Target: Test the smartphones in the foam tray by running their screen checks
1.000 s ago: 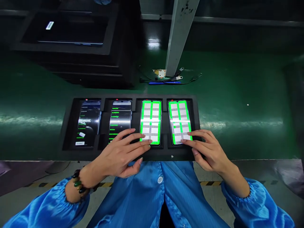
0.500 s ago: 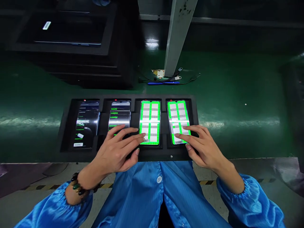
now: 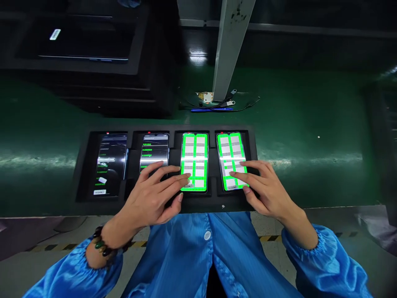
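Note:
Several smartphones lie face up in the slots of a black foam tray (image 3: 161, 205). The third phone (image 3: 194, 149) and the rightmost phone (image 3: 229, 142) glow with white and green grids. My left hand (image 3: 151, 198) has its fingers stretched out, a fingertip on the lower left of the third phone's screen; it covers the bottom of the second phone (image 3: 155, 153). Fingers apart, my right hand (image 3: 268, 190) lays fingertips on the lower part of the rightmost phone. The leftmost phone (image 3: 111, 169), dark with green text lines, bears a white label.
Behind on the left rises a stack of black trays (image 3: 136, 89) with a dark phone (image 3: 83, 41) on top. A grey metal post (image 3: 231, 49) stands at the back, with a blue pen (image 3: 212, 110) and a thin black cable at its foot. The bench top (image 3: 310, 111) is green.
On both lit phones a green horizontal band now crosses the lower grid. My fingers have shifted only slightly on the screens. The whole view has moved a little.

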A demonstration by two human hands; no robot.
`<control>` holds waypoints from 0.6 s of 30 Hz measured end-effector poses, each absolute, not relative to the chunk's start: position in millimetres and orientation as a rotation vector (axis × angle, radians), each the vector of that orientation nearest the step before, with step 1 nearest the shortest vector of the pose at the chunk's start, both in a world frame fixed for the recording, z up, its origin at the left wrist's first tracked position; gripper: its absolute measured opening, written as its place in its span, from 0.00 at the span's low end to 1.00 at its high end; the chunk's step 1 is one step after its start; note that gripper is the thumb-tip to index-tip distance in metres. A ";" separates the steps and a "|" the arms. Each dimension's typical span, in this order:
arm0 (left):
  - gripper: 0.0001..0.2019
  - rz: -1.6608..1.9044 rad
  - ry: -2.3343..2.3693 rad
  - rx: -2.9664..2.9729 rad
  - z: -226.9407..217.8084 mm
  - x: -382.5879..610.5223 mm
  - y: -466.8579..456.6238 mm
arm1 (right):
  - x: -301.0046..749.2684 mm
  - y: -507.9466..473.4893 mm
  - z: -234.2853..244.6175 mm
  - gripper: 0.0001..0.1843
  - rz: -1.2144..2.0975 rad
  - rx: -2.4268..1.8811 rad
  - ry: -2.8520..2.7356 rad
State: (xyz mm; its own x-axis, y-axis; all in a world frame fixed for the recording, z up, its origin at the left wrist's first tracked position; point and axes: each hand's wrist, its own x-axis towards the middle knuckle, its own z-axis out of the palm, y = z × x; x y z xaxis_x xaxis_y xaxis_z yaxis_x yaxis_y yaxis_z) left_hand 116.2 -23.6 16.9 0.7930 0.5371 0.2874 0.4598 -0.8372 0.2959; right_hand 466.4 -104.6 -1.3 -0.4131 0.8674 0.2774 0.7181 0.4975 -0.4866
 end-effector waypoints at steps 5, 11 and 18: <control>0.18 0.507 0.823 2.754 14.8 101.8 -26.9 | 454.6 -87.1 -4.4 0.28 0.485 -1.219 -2.292; 0.18 0.497 0.815 2.765 14.7 102.5 -25.4 | 452.6 -55.8 -3.2 0.26 0.470 -1.342 -2.288; 0.18 0.540 0.875 2.769 16.6 101.2 -19.9 | 456.8 -74.7 -1.1 0.24 0.471 -1.219 -2.325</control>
